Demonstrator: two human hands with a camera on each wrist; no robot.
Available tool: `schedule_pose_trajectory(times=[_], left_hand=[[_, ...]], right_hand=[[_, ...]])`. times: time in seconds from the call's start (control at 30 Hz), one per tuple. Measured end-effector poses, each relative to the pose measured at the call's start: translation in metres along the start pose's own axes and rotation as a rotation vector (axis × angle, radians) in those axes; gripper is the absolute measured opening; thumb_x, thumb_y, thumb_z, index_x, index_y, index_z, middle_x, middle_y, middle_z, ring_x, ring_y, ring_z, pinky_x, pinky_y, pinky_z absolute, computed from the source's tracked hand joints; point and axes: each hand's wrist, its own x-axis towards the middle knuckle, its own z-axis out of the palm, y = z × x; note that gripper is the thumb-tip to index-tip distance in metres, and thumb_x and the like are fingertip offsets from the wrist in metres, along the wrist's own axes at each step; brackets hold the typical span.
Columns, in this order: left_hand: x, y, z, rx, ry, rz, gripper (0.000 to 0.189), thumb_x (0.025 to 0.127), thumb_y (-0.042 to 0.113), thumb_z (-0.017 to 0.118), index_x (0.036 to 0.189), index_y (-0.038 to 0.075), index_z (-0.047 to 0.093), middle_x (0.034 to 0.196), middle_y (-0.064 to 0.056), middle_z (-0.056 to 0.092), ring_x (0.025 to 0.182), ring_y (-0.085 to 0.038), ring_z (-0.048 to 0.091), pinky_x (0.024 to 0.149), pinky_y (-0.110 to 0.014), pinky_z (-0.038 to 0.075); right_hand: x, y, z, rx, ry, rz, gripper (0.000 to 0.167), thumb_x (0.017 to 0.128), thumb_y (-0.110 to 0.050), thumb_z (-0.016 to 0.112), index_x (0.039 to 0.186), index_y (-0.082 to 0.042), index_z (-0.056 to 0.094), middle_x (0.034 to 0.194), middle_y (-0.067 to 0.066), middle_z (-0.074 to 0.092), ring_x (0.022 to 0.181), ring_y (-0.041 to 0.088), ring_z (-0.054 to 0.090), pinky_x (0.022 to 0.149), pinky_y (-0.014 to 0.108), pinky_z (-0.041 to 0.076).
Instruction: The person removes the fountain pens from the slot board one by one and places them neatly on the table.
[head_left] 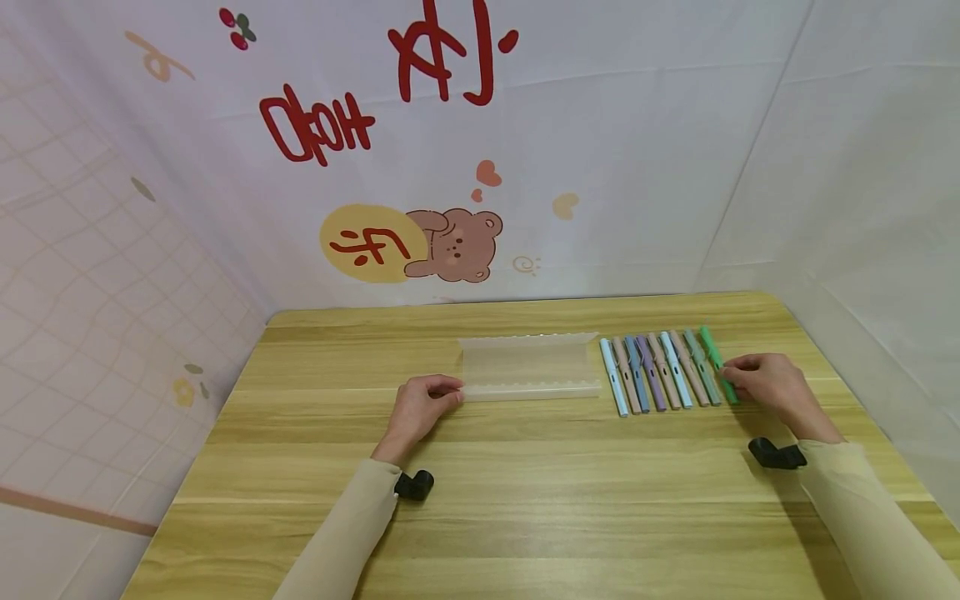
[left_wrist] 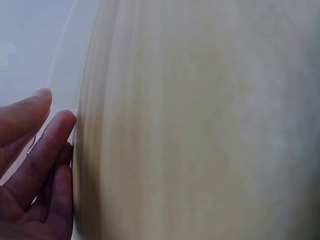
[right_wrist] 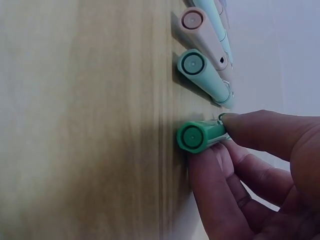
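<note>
In the head view, a clear plastic pen case [head_left: 528, 390] lies open on the wooden table. My left hand [head_left: 422, 410] pinches its near left corner. The left wrist view shows thumb and fingers [left_wrist: 37, 172] close above the tabletop, with the clear plastic hardly visible there. At the right end of a row of pens, my right hand [head_left: 772, 385] holds a green pen [head_left: 718, 364] between thumb and fingers. Its round green end [right_wrist: 192, 137] faces the right wrist camera. A grey-green pen [head_left: 701, 357] lies just left of it.
Several other capped pens lie side by side, from a light blue pen [head_left: 613, 379] at the row's left end to a beige-pink pen [head_left: 690, 368]. The wooden table [head_left: 570, 508] meets a printed white cloth [head_left: 622, 150] behind and at the sides.
</note>
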Motion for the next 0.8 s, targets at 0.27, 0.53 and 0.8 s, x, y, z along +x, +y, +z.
schedule_pose_trajectory(times=[0.27, 0.53, 0.8], left_hand=[[0.0004, -0.0007, 0.0009, -0.007, -0.007, 0.011, 0.016, 0.093, 0.014, 0.079, 0.108, 0.014, 0.082, 0.097, 0.002, 0.078, 0.092, -0.017, 0.072, 0.089, -0.042, 0.055], [0.0004, 0.0015, -0.0004, -0.006, -0.008, 0.009, 0.017, 0.092, 0.015, 0.08, 0.109, 0.014, 0.082, 0.098, 0.002, 0.078, 0.092, -0.017, 0.072, 0.089, -0.042, 0.056], [0.0001, -0.0001, -0.0011, -0.011, -0.01, 0.012, 0.017, 0.093, 0.014, 0.079, 0.109, 0.013, 0.082, 0.1, 0.001, 0.078, 0.093, -0.017, 0.072, 0.089, -0.042, 0.055]], right_hand=[[0.0013, 0.0019, -0.0008, -0.025, 0.006, -0.001, 0.052, 0.105, -0.033, 0.059, 0.125, 0.014, 0.065, 0.106, 0.018, 0.075, 0.08, 0.009, 0.069, 0.066, 0.024, 0.054], [0.0016, 0.0013, 0.0007, 0.014, 0.0, 0.006, 0.053, 0.106, -0.032, 0.059, 0.127, 0.016, 0.062, 0.109, 0.023, 0.073, 0.082, 0.009, 0.071, 0.067, 0.026, 0.058], [0.0001, 0.0003, 0.0009, -0.013, 0.005, 0.006, 0.054, 0.106, -0.035, 0.058, 0.127, 0.014, 0.063, 0.104, 0.018, 0.075, 0.081, 0.009, 0.069, 0.067, 0.026, 0.056]])
